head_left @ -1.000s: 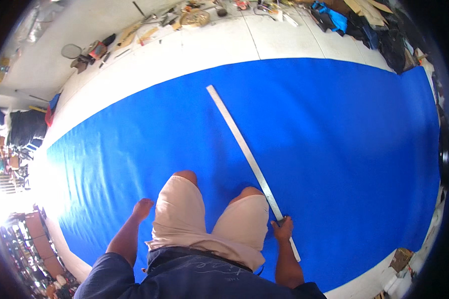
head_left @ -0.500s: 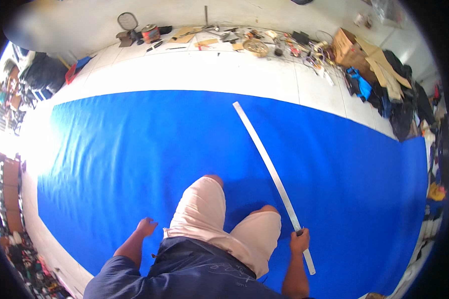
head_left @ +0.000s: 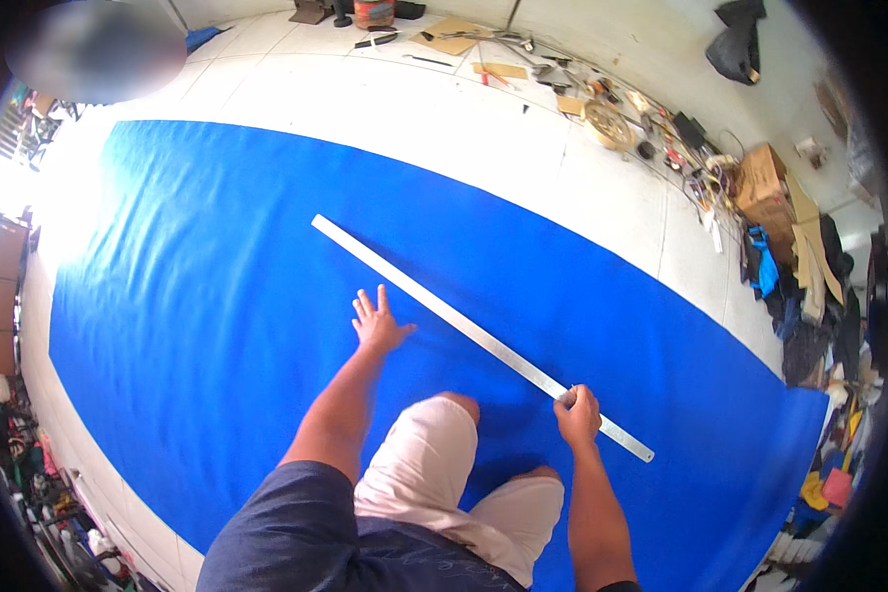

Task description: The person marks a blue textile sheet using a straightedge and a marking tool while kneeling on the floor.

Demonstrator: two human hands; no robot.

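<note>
Already spread: wide blue sheet, no cuts visible; right hand grasping long silver metal ruler; left hand splayed, empty.

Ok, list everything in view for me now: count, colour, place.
Large smooth sheet: one, blue, spread across the centre
Long flat metal ruler: one, silvery, slanting over the sheet
Tiled floor: one, white, around the sheet
Boxy cardboard carton: one, brown, upper right
Crumpled cloth: one, bright blue, below the carton
Crumpled thin bag: one, black, upper right
Small clutter: uncountable, mixed colours, along the wall
Round disc: one, tan, among the clutter
Fabric shorts: one pair, pale, lower centre
Shirt: one, dark blue, bottom edge
Left hand: one, bare, fingers spread, over the sheet
Right hand: one, bare, holding the ruler near its lower right end
</note>
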